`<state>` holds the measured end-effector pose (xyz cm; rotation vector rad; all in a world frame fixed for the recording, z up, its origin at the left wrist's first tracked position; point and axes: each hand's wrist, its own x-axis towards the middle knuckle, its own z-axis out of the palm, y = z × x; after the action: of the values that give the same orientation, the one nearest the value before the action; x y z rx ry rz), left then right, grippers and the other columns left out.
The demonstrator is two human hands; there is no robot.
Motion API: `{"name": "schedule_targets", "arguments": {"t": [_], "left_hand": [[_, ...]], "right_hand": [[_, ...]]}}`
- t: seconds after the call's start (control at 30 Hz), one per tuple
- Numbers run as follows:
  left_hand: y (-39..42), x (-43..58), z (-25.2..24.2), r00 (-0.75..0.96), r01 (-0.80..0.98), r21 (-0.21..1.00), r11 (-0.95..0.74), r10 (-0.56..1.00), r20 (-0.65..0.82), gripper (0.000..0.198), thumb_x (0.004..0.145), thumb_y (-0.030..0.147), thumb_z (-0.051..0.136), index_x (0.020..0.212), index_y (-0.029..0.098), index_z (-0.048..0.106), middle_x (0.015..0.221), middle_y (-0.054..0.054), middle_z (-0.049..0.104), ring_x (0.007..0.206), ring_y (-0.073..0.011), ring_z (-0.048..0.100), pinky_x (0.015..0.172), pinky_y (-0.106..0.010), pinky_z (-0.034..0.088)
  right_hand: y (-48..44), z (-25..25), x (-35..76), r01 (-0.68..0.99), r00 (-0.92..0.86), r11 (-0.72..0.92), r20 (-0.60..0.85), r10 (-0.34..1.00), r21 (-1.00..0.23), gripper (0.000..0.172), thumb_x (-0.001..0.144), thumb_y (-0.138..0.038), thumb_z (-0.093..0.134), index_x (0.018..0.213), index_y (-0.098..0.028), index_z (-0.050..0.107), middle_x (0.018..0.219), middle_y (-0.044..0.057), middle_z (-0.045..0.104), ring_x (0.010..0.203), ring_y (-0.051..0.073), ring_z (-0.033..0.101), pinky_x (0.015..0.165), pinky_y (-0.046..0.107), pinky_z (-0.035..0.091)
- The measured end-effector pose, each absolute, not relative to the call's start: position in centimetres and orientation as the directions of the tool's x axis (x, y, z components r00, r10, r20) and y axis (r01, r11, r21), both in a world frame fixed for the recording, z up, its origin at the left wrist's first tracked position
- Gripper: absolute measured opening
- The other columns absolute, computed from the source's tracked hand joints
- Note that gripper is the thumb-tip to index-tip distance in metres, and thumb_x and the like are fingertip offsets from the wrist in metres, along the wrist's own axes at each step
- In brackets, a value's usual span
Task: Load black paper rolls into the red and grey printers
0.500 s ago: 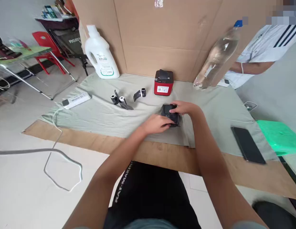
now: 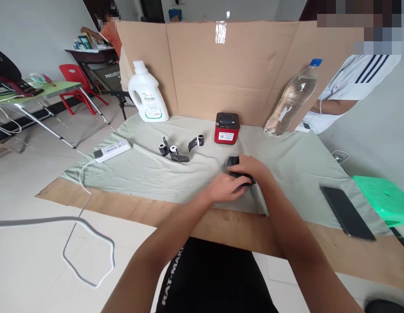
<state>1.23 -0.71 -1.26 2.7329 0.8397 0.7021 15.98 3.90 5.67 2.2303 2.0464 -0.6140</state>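
Observation:
My left hand [image 2: 226,188] and my right hand [image 2: 250,167] are together over the cloth near the table's front, both closed on a small black boxy thing [image 2: 233,161]. The right hand grips it from above and the right, the left from the near side. My fingers cover most of it, so I cannot tell its exact kind. Beyond it stands a red and black receipt printer [image 2: 226,128] with a white label. To the left lie small paper rolls in black wrapping, one roll [image 2: 200,140] apart from a pair [image 2: 163,149] with loose black strips.
A white detergent bottle [image 2: 148,95] and a tilted clear water bottle [image 2: 295,98] stand before the cardboard screen [image 2: 221,69]. A power strip [image 2: 113,150] lies left, a phone [image 2: 347,212] right. A green stool [image 2: 382,198] stands beside the table. Two other people are behind.
The view has tilted up, so the table appears lower. The black thing has been tipped, its printed face no longer showing, and my right hand now covers more of it.

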Motion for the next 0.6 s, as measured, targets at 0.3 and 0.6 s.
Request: {"name": "schedule_targets", "arguments": {"t": [0.3, 0.6], "left_hand": [[-0.3, 2.7, -3.7, 0.834, 0.524, 0.252, -0.813, 0.55, 0.038, 0.066, 0.107, 0.058, 0.031, 0.163, 0.024, 0.029, 0.174, -0.005, 0.02, 0.163, -0.0266, 0.016, 0.132, -0.053, 0.013], [-3.6, 1.4, -3.9, 0.889, 0.369, 0.443, -0.817, 0.45, 0.088, 0.062, 0.104, 0.055, 0.041, 0.16, 0.028, 0.037, 0.172, -0.002, 0.029, 0.162, -0.0273, 0.02, 0.134, -0.052, 0.012]], "right_hand": [[14.2, 4.1, 22.9, 0.844, 0.349, -0.349, -0.077, 0.934, -0.408, 0.1, 0.078, -0.051, 0.077, 0.156, -0.007, 0.032, 0.152, 0.036, 0.038, 0.133, 0.049, 0.05, 0.103, 0.056, 0.043], [18.0, 2.6, 24.4, 0.809, 0.41, -0.344, 0.037, 0.911, -0.476, 0.086, 0.072, -0.044, 0.082, 0.146, -0.015, 0.049, 0.156, 0.03, 0.036, 0.143, 0.056, 0.036, 0.112, 0.075, 0.028]]}}
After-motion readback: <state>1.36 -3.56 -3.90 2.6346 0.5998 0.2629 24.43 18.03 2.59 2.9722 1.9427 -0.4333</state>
